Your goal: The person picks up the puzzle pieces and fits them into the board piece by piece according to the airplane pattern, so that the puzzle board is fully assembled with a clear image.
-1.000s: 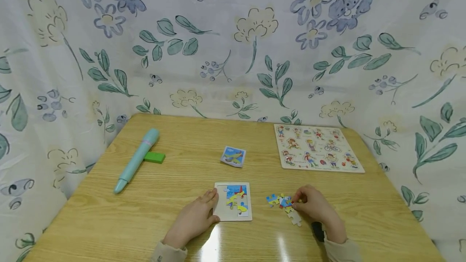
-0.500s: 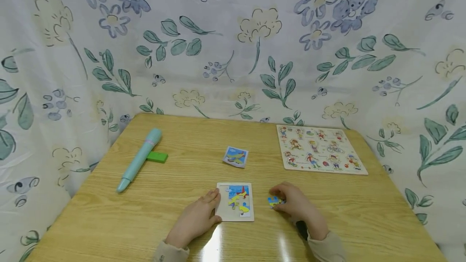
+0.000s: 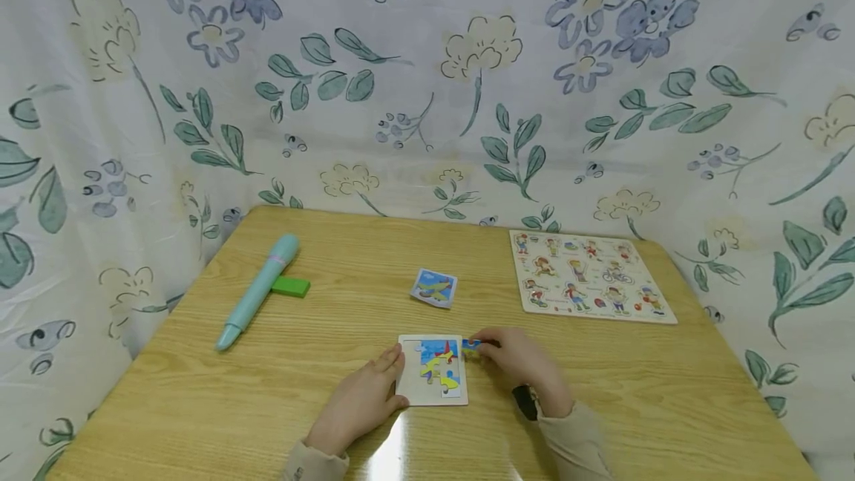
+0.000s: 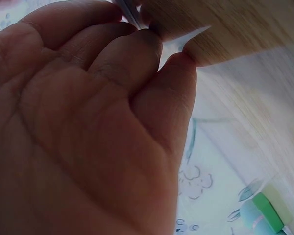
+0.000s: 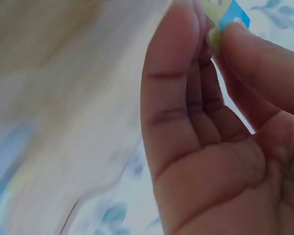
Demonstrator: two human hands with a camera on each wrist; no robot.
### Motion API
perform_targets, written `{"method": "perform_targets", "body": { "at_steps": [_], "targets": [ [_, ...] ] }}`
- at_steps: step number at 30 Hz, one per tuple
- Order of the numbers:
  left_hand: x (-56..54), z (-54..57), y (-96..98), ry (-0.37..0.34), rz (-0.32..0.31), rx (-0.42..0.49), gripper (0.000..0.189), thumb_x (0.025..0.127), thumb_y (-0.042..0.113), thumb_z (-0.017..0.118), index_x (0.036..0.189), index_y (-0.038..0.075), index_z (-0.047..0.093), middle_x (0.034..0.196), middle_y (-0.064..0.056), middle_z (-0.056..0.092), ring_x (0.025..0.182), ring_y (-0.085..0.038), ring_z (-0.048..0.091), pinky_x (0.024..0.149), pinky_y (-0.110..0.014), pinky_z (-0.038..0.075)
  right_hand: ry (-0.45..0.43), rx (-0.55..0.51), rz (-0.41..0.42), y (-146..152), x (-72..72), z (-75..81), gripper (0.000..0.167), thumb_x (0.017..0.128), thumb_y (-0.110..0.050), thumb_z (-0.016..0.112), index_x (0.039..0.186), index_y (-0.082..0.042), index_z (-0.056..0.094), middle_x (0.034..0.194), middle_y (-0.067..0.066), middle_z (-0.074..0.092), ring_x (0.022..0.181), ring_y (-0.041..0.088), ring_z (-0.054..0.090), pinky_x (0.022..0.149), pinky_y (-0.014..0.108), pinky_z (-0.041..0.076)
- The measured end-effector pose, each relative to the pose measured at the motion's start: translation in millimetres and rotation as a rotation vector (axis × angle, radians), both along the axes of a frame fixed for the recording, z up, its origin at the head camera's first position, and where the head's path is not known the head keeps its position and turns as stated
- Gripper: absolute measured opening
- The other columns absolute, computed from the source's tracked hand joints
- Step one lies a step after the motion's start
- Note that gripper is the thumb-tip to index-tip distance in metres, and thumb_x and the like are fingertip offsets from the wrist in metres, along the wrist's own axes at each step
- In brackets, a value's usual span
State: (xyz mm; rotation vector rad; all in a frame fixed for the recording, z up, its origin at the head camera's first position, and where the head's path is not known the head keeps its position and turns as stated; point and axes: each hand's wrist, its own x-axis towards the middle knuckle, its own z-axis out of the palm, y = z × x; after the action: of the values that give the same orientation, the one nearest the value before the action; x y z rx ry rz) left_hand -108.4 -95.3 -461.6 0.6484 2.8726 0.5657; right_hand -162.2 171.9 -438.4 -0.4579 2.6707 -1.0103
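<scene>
A small square wooden jigsaw tray (image 3: 413,392) lies near the table's front, with several blue, yellow and red pieces (image 3: 439,362) in its right part. My left hand (image 3: 364,403) rests along the tray's left edge, fingers fairly straight, thumb by the lower left corner. At the upper right edge, my right hand (image 3: 524,362) pinches blue-and-yellow jigsaw material (image 3: 470,344) between thumb and fingers. The right wrist view also shows this blue-and-yellow piece (image 5: 230,13) at the fingertips; whether it is one piece or more is partly hidden.
Behind the tray lies a picture card (image 3: 434,289) of a yellow plane. A larger board with child figures (image 3: 591,275) is at the back right. On the left, a teal pen-shaped object (image 3: 257,292) lies against a green block (image 3: 291,286).
My right hand has moved left from the loose pieces to the tray's upper right edge, carrying jigsaw material. The loose pile seen earlier no longer shows on the table. My left hand stays at the tray.
</scene>
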Motion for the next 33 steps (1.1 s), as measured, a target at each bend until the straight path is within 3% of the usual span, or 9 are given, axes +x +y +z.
{"method": "perform_targets", "body": {
  "at_steps": [3, 6, 11, 15, 22, 27, 33],
  "targets": [
    [-0.3, -1.7, 2.0, -0.001, -0.001, -0.016, 0.071, 0.087, 0.039, 0.068, 0.140, -0.003, 0.047, 0.151, -0.017, 0.042, 0.136, -0.035, 0.046, 0.107, -0.052, 0.045, -0.024, -0.057, 0.053, -22.8, -4.8, 3.1, 0.021, 0.096, -0.009, 0.057, 0.110, -0.003, 0.071, 0.084, 0.005, 0.070, 0.070, 0.011, 0.058, 0.057, 0.019, 0.045],
    [-0.2, -2.9, 4.6, 0.007, -0.010, -0.020, 0.071, 0.087, 0.040, 0.068, 0.140, -0.002, 0.048, 0.150, -0.017, 0.043, 0.135, -0.034, 0.047, 0.106, -0.050, 0.046, -0.035, -0.106, 0.085, -42.1, -6.2, 1.1, 0.015, 0.092, -0.006, 0.063, 0.103, -0.003, 0.072, 0.078, 0.005, 0.068, 0.065, 0.009, 0.054, 0.054, 0.017, 0.044],
    [0.2, -1.1, 5.5, 0.019, -0.023, -0.014, 0.072, 0.086, 0.039, 0.069, 0.140, -0.003, 0.047, 0.150, -0.018, 0.043, 0.134, -0.035, 0.048, 0.105, -0.051, 0.046, -0.058, -0.151, 0.097, -64.7, -4.9, -8.5, 0.004, 0.088, -0.004, 0.067, 0.089, -0.001, 0.069, 0.073, 0.002, 0.065, 0.060, 0.006, 0.053, 0.052, 0.016, 0.045],
    [0.2, 1.1, 4.1, 0.020, -0.021, -0.013, 0.072, 0.086, 0.037, 0.070, 0.140, -0.004, 0.047, 0.150, -0.018, 0.043, 0.134, -0.035, 0.047, 0.105, -0.052, 0.046, -0.036, -0.169, 0.071, -75.4, -2.5, -14.0, 0.005, 0.087, -0.002, 0.068, 0.083, 0.000, 0.067, 0.070, 0.004, 0.066, 0.055, 0.005, 0.052, 0.047, 0.014, 0.043],
    [0.5, 0.1, 2.2, 0.024, -0.017, -0.022, 0.071, 0.086, 0.038, 0.069, 0.140, -0.003, 0.047, 0.150, -0.018, 0.044, 0.134, -0.035, 0.048, 0.105, -0.052, 0.047, 0.028, -0.158, -0.057, -84.1, 0.1, -16.0, 0.007, 0.083, -0.002, 0.069, 0.080, -0.003, 0.063, 0.063, -0.001, 0.057, 0.050, 0.005, 0.047, 0.042, 0.014, 0.038],
    [0.8, -1.1, -0.6, 0.035, -0.012, -0.038, 0.072, 0.086, 0.040, 0.069, 0.140, -0.003, 0.047, 0.150, -0.017, 0.043, 0.134, -0.034, 0.048, 0.105, -0.051, 0.047, 0.040, -0.106, -0.025, -89.7, 0.2, -18.0, 0.010, 0.082, -0.005, 0.072, 0.079, -0.003, 0.062, 0.057, -0.004, 0.053, 0.046, 0.004, 0.043, 0.040, 0.013, 0.034],
    [1.4, 0.1, -1.5, 0.045, -0.008, -0.027, 0.071, 0.086, 0.038, 0.070, 0.139, -0.004, 0.048, 0.149, -0.018, 0.045, 0.133, -0.034, 0.049, 0.104, -0.051, 0.047, 0.068, -0.054, -0.024, -92.3, 0.6, -17.2, 0.014, 0.081, -0.005, 0.074, 0.075, -0.003, 0.061, 0.061, -0.003, 0.054, 0.050, 0.006, 0.042, 0.042, 0.014, 0.034]
  ]
}}
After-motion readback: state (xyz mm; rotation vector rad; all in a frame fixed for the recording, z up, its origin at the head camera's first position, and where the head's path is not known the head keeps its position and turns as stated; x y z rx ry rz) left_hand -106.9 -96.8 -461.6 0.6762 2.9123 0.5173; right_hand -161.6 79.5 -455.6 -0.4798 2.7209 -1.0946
